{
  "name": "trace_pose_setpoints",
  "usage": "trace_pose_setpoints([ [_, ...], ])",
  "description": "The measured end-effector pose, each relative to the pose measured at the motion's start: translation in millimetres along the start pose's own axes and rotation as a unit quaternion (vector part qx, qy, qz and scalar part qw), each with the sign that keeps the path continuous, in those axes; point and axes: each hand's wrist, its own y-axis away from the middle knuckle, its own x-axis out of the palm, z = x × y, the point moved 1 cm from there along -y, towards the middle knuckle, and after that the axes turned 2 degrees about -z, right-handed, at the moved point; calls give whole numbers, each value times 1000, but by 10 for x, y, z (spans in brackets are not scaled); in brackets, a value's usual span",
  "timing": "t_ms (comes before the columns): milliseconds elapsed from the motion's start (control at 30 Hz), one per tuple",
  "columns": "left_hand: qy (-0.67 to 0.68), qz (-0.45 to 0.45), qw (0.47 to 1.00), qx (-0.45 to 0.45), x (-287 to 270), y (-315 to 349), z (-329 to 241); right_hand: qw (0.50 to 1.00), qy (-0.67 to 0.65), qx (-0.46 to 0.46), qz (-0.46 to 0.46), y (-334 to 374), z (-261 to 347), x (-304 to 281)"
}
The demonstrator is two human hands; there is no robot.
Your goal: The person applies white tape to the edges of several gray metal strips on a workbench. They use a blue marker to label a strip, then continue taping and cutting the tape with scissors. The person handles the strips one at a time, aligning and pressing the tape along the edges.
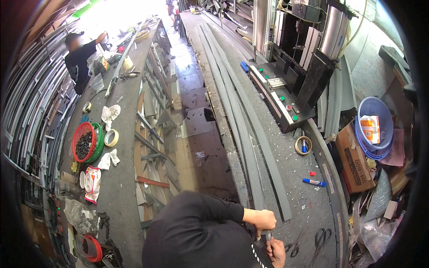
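Long grey flat strips (237,107) run lengthwise along the dark bench. Close to the near end of one strip, my left hand (263,221) is closed, its fist wrapped round the end of the grey strip. Just below it my right hand (277,251) is closed too, thumb and fingers pressed together by the strip's end; what they pinch cannot be made out. Beside my right hand lie small black-handled scissors (293,249), with larger black scissors (322,236) further right. A blue marker (314,182) and a red cap (312,173) lie on the bench.
A tape roll (303,146) sits before a machine with green buttons (282,98). Blue basins (374,120) stand near a cardboard box (355,156) on the right. Across the aisle, another bench (125,187) holds a red basket (84,142); a person (79,62) stands behind it.
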Motion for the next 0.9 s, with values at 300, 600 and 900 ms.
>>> trace_pose_setpoints([
  [300, 32, 39, 999, -7, -42, -17, 36, 999, -53, 5, 8, -1, 10, 14],
  [600, 28, 25, 999, -5, -39, 10, 45, 998, -58, 35, 18, -78, 42, 28],
  [900, 14, 21, 1000, 3, -51, -13, 24, 999, -17, 28, 3, -4, 66, -34],
])
